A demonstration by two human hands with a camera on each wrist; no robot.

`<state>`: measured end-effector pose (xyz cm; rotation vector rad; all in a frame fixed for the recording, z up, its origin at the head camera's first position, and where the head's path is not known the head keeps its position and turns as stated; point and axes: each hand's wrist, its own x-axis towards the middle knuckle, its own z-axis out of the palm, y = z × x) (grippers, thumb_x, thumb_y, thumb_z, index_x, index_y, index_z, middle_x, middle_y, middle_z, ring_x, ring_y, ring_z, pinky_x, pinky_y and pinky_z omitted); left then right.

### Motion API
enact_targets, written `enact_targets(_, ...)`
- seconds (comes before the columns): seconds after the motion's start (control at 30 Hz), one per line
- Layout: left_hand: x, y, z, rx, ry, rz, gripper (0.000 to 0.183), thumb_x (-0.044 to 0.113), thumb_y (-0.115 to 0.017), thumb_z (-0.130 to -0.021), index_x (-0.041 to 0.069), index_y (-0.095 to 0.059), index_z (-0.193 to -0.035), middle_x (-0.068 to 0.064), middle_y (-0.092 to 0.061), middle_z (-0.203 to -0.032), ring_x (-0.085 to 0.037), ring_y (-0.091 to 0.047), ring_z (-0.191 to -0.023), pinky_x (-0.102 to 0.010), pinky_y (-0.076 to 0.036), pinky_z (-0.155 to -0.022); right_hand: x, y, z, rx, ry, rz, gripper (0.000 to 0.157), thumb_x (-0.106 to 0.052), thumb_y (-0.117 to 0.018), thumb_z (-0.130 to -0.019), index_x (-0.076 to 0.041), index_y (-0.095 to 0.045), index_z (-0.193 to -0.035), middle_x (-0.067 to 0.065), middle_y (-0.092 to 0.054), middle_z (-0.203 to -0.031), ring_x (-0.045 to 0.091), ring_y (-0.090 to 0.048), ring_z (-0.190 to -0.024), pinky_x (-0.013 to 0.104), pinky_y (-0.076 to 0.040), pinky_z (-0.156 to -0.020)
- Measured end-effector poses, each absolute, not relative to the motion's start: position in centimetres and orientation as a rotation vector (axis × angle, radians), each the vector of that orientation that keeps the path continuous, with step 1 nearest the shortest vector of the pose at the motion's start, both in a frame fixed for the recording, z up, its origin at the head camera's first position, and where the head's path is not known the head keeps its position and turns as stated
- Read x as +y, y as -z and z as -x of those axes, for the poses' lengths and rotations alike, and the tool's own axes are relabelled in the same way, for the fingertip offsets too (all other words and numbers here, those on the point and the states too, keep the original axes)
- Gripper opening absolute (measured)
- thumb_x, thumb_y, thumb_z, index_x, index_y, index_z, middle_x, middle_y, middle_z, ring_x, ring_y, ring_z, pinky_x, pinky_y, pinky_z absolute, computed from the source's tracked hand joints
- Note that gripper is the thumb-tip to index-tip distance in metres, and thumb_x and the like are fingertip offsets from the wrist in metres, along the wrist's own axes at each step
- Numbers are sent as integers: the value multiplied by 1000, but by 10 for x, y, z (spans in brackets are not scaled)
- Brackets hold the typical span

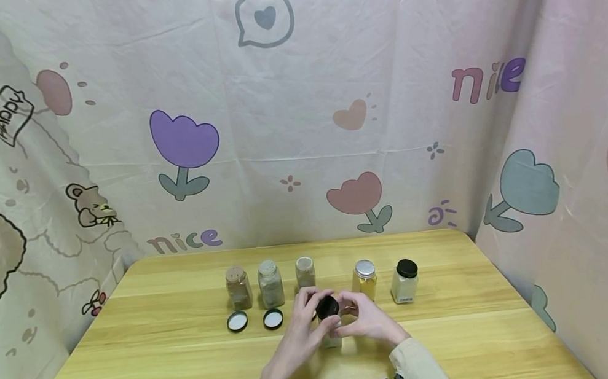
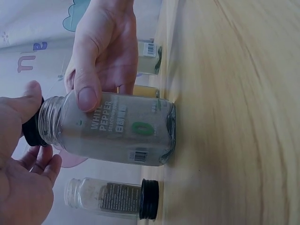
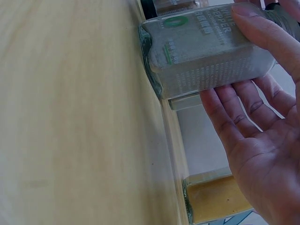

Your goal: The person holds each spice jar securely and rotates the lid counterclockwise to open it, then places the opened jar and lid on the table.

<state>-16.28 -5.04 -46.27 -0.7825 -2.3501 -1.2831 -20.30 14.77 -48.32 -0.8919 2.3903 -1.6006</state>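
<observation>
A clear glass jar labelled white pepper (image 2: 122, 129), with greyish contents, stands upright on the table between both hands. My right hand (image 1: 370, 318) grips its body, thumb on the label side and fingers round the far side, as the right wrist view shows. My left hand (image 1: 298, 326) holds the black lid (image 1: 327, 306) at the jar's mouth, thumb and fingers on opposite sides of its rim. In the left wrist view, glass screw threads (image 2: 50, 121) show between the lid and the jar's shoulder.
Behind stand three lidless jars: a brown one (image 1: 238, 290), a greyish one (image 1: 271, 285) and another (image 1: 305, 273). Black lids (image 1: 237, 321) lie before them, one mostly hidden by my left hand. At right are a yellow-filled jar (image 1: 365, 274) with a silver top and a black-capped jar (image 1: 405, 284).
</observation>
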Motion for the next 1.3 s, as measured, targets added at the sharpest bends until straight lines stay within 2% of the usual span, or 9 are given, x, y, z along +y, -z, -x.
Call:
enact_targets(0.2,-51,462,164,-2315,1316,777,48,18,-70,-93,8,-58,-139,-10,-49,-125,-16,-53,-111,-29,-58,-91,148,485,205,2397,1591,896,42,-15,-85,-78,-5,-63,-113,8,-68,-107,3,-63,-98,20,-53,-99)
enact_targets(0.4,-53,462,166,-2285,1329,785,39,18,-68,-94,8,-60,-131,-7,-48,-119,-11,-55,-101,-24,-58,-83,149,484,205,2369,1595,896,46,-16,-85,-79,-4,-63,-117,12,-68,-113,3,-63,-101,20,-52,-100)
enact_targets(0.53,-54,461,167,-2273,1344,787,38,18,-69,-94,6,-58,-128,-6,-51,-120,-12,-57,-101,-24,-57,-83,151,483,204,2348,1601,890,45,-16,-85,-79,-5,-63,-117,13,-68,-114,3,-63,-102,19,-52,-100)
enact_targets(0.67,-56,459,167,-2259,1351,767,41,17,-72,-91,2,-58,-126,-7,-55,-121,-14,-57,-101,-26,-55,-85,152,482,204,2323,1615,889,45,-15,-84,-79,-5,-62,-118,14,-67,-116,5,-64,-103,20,-52,-101)
enact_targets(0.77,-57,458,167,-2262,1372,728,43,18,-76,-87,5,-59,-124,-5,-59,-120,-14,-59,-100,-28,-56,-87,153,481,204,2318,1608,878,46,-14,-84,-80,-5,-62,-119,14,-67,-116,6,-64,-104,20,-52,-102)
enact_targets(0.97,-58,457,168,-2236,1426,671,46,21,-82,-81,8,-60,-119,-1,-67,-108,-15,-66,-96,-35,-61,-87,156,481,205,2311,1597,858,47,-13,-83,-81,-5,-61,-122,14,-67,-117,8,-64,-105,20,-51,-102)
enact_targets(1.1,-58,458,169,-2201,1408,652,48,23,-84,-78,11,-64,-120,0,-70,-104,-13,-68,-93,-35,-62,-84,158,482,206,2299,1605,861,47,-12,-82,-82,-4,-60,-124,15,-67,-119,7,-64,-106,20,-50,-103)
enact_targets(1.17,-59,458,170,-2185,1404,649,48,24,-85,-77,13,-65,-119,0,-70,-104,-13,-68,-91,-31,-62,-82,159,481,206,2296,1606,860,48,-12,-81,-82,-4,-60,-125,15,-66,-120,6,-64,-106,19,-50,-103)
enact_targets(1.3,-60,458,170,-2151,1495,633,51,21,-88,-72,9,-65,-116,-5,-70,-104,-19,-72,-91,-28,-64,-84,159,479,205,2311,1595,842,51,-14,-80,-84,-2,-58,-129,15,-66,-122,10,-64,-110,21,-50,-106)
